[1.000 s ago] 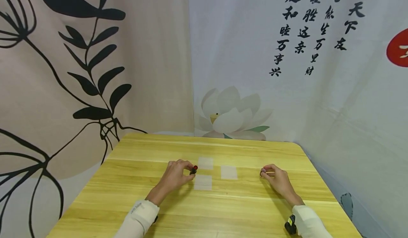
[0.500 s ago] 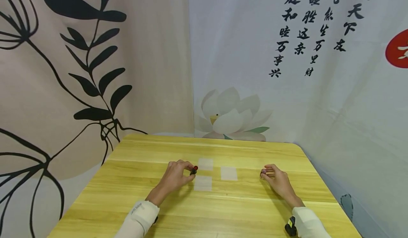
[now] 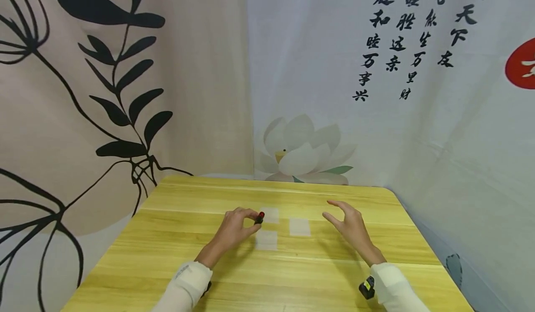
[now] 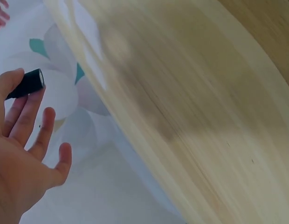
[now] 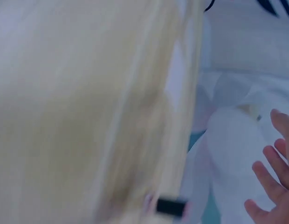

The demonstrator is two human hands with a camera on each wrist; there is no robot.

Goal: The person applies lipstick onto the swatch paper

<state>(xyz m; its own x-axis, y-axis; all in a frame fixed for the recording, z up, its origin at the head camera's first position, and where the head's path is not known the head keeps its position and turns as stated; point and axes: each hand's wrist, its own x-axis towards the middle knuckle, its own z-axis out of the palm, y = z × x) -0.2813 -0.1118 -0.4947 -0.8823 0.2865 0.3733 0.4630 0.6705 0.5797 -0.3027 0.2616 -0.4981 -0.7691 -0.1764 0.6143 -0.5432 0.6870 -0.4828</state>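
Observation:
My left hand [image 3: 235, 226] pinches a small black tube [image 3: 259, 217] with a red end, just above the table. In the left wrist view that tube [image 4: 30, 83] sits between thumb and fingertips, while the other fingers stretch away. My right hand [image 3: 353, 224] hangs over the table with thumb and forefinger spread apart and nothing between them. A blurred dark tube [image 5: 171, 206] with pinkish ends shows at the bottom of the right wrist view, apart from the fingers. I cannot tell whether it touches the table, and it does not show in the head view.
Several pale squares [image 3: 300, 227] lie in the middle of the wooden table [image 3: 251, 279], right of my left hand. Behind the table's far edge hangs a cloth [image 3: 309, 70] printed with a lotus and writing. A black device [image 3: 367, 288] is strapped at the right wrist.
My right hand has moved left and away from me; its fingers have parted, and the small dark-pinkish thing they pinched is out of them. My left hand has shifted slightly right with its tube.

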